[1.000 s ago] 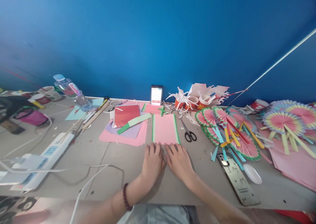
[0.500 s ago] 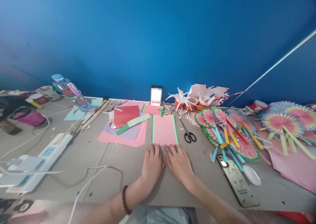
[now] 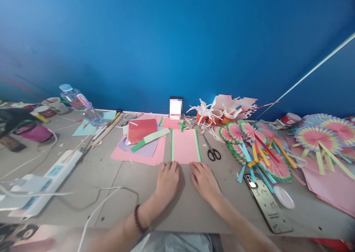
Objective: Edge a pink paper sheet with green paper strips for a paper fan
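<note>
In front of me lies a pink paper sheet [image 3: 185, 146] with green strips along its left and right sides. My left hand [image 3: 168, 180] rests palm down at the sheet's near left corner, its fingers laid forward and the thumb hidden. At the near right corner is my right hand [image 3: 204, 180], fingers stretched over the edge and thumb apart. Neither hand visibly grips the sheet. Black-handled scissors [image 3: 213, 154] lie just right of the paper. A pleated pink strip with green edges [image 3: 172, 123] sits beyond it.
Coloured papers with a red packet [image 3: 142, 131] and a green strip [image 3: 151, 140] lie left. Pleated paper fans [image 3: 317, 139], a patterned phone [image 3: 267, 204] and a white mouse [image 3: 283, 197] are right. A power strip [image 3: 52, 178] and bottle [image 3: 80, 102] stand left. A small screen [image 3: 176, 107] leans against the blue wall.
My hands have moved apart along the sheet's near edge, the left one leftward and the right one slightly rightward. The sheet stays nearly in place.
</note>
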{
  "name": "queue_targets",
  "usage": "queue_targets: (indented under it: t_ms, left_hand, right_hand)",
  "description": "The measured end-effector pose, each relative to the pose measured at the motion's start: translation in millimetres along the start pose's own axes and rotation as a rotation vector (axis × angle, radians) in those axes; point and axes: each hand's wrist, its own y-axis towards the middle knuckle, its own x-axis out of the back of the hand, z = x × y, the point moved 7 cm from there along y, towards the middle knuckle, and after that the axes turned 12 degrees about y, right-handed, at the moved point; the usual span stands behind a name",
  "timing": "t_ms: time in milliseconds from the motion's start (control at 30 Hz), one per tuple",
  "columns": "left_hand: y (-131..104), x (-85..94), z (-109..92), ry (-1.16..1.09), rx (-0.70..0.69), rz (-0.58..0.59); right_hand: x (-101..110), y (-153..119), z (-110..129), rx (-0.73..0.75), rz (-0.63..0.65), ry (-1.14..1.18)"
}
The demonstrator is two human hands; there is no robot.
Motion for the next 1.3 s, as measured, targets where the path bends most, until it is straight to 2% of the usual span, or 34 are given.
queue_targets:
  t_ms: [133,300,400,600,867,967,1133,1300]
  left_hand:
    - [12.8,2.4,15.9,-0.100,-0.038,0.068]
    - [17.5,5.9,18.0,-0.081,-0.080,0.108]
    - [21.3,3.9,21.5,-0.103,-0.102,0.091]
    - [32.9,-5.7,35.5,-0.235,-0.248,-0.051]
    - [28.2,-4.5,31.0,-0.111,-0.419,-0.267]
    - [27.6,1.9,31.0,-0.122,-0.401,-0.346]
    - [25.5,19.6,39.5,-0.283,-0.274,-0.515]
    - [17.7,33.4,46.4,-0.407,-0.233,-0.660]
  right_hand:
    - [0.5,0.3,-9.9,-0.020,-0.052,0.082]
    - [6.0,-0.8,-20.4,-0.038,-0.164,0.107]
    - [11.6,-0.4,-24.5,-0.058,-0.212,0.115]
    - [16.1,-0.6,-22.3,-0.041,-0.261,0.099]
    - [14.9,2.9,-26.1,-0.053,-0.257,0.092]
    - [13.9,3.3,-27.1,-0.045,-0.246,0.080]
    - [15.8,3.8,-24.3,-0.005,-0.243,0.077]
    - [25.0,3.6,-18.6,0.035,-0.297,0.136]
